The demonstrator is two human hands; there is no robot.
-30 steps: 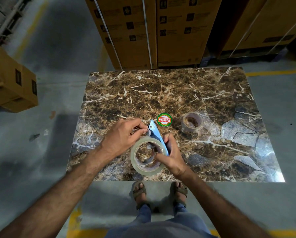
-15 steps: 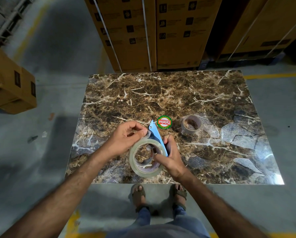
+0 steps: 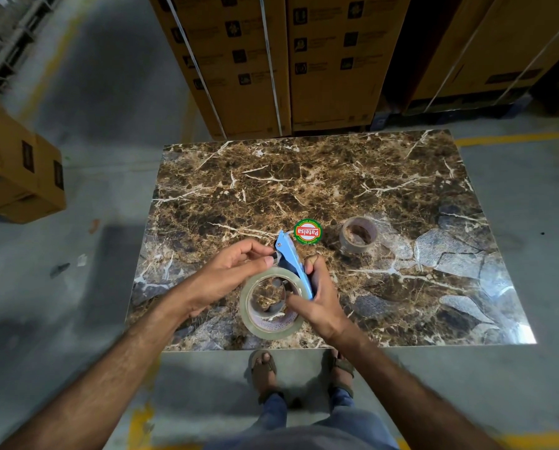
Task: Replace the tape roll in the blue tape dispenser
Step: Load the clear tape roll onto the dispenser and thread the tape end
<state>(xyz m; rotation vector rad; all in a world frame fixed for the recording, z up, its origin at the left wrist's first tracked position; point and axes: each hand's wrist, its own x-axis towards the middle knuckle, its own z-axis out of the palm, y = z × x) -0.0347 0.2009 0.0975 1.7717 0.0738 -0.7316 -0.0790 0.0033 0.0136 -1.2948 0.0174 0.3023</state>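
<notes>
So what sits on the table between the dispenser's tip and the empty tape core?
The round red-and-green sticker lies flat between the blue tape dispenser and the empty tape core, seen in the head view.

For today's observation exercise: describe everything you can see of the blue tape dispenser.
The blue tape dispenser looks like thin plastic or painted metal, with a rivet near its pointed far tip. It is held above the table, tilted. The right hand grips its body; the left hand pinches near the tip. A clear tape roll sits beside it.
</notes>
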